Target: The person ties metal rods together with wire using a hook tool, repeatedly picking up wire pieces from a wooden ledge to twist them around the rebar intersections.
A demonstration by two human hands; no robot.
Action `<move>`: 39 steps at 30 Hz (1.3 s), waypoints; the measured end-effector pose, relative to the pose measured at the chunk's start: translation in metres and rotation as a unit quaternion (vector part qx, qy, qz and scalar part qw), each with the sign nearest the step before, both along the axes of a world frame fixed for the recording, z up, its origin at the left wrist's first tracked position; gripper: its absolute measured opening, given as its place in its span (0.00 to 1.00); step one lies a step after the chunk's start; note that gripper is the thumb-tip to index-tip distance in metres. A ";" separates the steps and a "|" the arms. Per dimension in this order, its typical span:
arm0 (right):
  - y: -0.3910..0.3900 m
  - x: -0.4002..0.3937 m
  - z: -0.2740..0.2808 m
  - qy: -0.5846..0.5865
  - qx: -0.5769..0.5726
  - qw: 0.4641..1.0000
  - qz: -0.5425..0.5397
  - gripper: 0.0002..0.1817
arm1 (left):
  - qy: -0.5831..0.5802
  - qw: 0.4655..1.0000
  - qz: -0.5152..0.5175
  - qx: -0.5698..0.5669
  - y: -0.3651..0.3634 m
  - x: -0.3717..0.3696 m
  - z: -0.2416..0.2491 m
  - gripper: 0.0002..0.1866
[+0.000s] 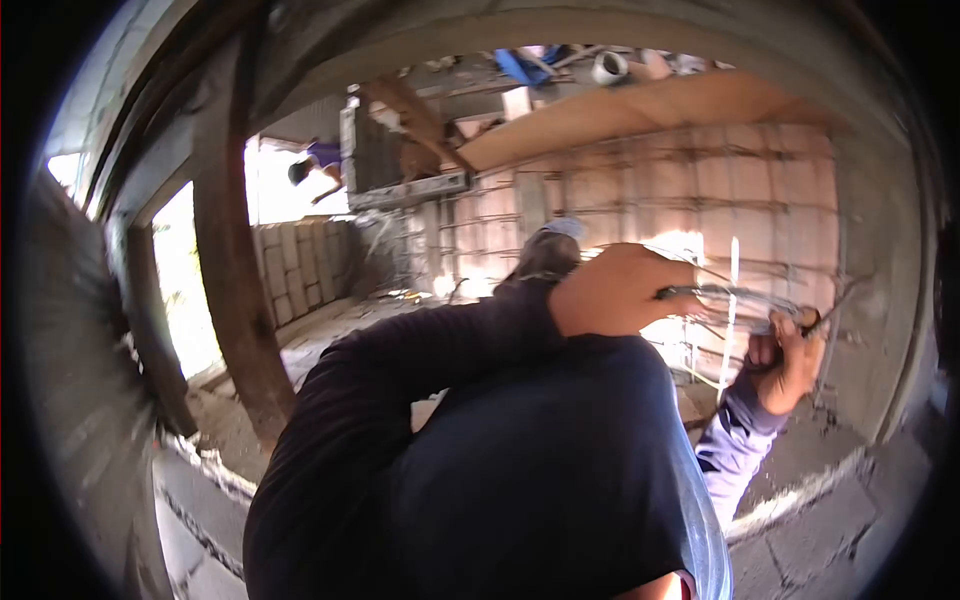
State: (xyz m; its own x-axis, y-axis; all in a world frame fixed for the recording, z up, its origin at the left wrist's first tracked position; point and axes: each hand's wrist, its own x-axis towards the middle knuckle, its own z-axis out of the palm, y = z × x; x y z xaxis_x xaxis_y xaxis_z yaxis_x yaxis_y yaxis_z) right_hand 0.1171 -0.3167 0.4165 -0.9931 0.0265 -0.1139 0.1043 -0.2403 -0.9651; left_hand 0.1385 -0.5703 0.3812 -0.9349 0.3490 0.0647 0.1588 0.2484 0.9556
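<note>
My left hand [625,290] reaches across from the left in a dark sleeve. Its thumb and fingers close around a bundle of thin dark wire [735,294], which runs right towards my other hand. Low on the right, my right hand [785,360] is closed with its fingers curled, at the bundle's far end. A thin dark rod sticks out beside it; what the fingers grip is blurred. Behind both hands stands a grid of steel bars [620,205] in front of pinkish boards [740,180].
My bent leg [540,470] in dark cloth fills the lower middle. A wooden post [232,230] stands at left, and a concrete frame [880,240] at right. Blocks [810,530] lie low right. Another person [322,160] is far back. A white bucket-like object [609,68] sits at top.
</note>
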 end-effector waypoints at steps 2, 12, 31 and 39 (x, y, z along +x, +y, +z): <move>0.007 0.001 -0.003 -0.048 0.005 0.999 -0.025 0.15 | 0.025 0.999 0.040 0.017 -0.001 -0.001 0.009 0.18; -0.001 -0.010 0.040 -0.028 -0.148 0.989 0.000 0.12 | -0.059 0.998 -0.024 0.010 0.002 -0.032 0.014 0.20; 0.102 -0.019 0.076 0.063 -0.148 0.923 -0.349 0.07 | -0.108 0.986 -0.127 0.014 0.025 -0.109 0.032 0.18; 0.159 0.031 0.008 0.037 -0.210 0.908 -0.362 0.07 | 0.097 0.989 -0.016 -0.107 -0.022 -0.194 0.119 0.18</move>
